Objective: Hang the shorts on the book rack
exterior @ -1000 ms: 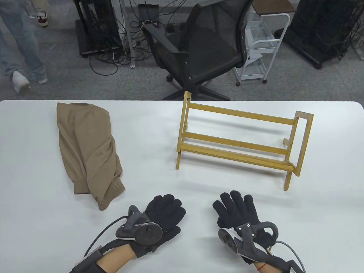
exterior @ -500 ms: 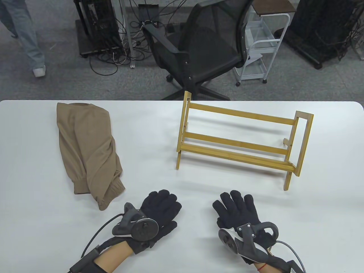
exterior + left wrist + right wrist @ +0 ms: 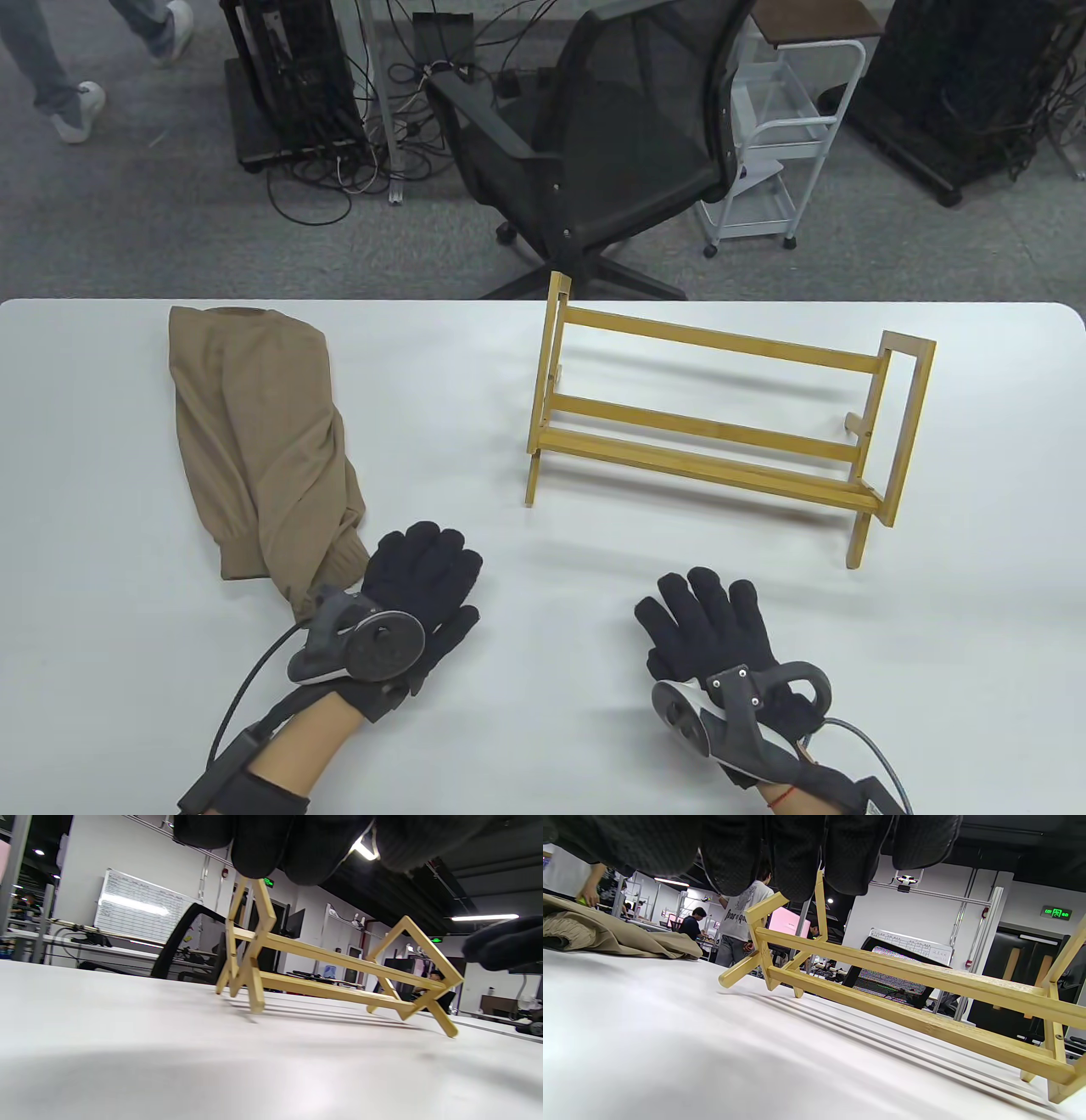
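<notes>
The left hand (image 3: 420,586) has slid toward the shorts (image 3: 259,441), beside their near cuff, open and empty like the right hand (image 3: 708,632).

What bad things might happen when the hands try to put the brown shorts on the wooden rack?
The shorts lie crumpled and folded over, so the left hand, close beside the cuffs, might lift only one layer and the rest could drag on the table. The book rack is light-looking and stands on thin legs, so draping cloth over its top bar might tip or slide it; the right hand is not steadying it.
</notes>
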The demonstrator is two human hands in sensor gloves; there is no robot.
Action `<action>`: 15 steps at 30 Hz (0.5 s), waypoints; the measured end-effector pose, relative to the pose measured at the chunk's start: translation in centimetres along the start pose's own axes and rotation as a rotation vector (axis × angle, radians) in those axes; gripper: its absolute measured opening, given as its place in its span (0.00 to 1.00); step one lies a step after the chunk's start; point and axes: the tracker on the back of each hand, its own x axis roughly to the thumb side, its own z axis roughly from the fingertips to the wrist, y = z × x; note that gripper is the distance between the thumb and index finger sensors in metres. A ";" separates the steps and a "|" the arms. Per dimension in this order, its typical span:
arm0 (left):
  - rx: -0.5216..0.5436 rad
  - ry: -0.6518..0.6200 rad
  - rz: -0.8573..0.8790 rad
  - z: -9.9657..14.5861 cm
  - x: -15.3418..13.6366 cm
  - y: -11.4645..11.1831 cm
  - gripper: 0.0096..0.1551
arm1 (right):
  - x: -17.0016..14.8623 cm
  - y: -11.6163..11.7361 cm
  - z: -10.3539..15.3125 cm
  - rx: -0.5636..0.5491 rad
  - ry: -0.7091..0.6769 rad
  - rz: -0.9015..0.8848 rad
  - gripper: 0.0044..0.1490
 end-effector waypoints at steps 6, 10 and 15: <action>0.019 0.091 -0.019 0.3 -2.2 0.7 0.36 | 0.0 0.0 0.0 0.003 -0.003 0.001 0.35; 0.026 0.172 -0.023 0.7 -3.9 1.1 0.36 | -0.1 0.0 0.0 0.002 0.001 -0.002 0.35; 0.011 0.303 -0.023 1.4 -6.4 1.4 0.36 | -0.1 0.0 -0.1 0.001 -0.001 -0.002 0.35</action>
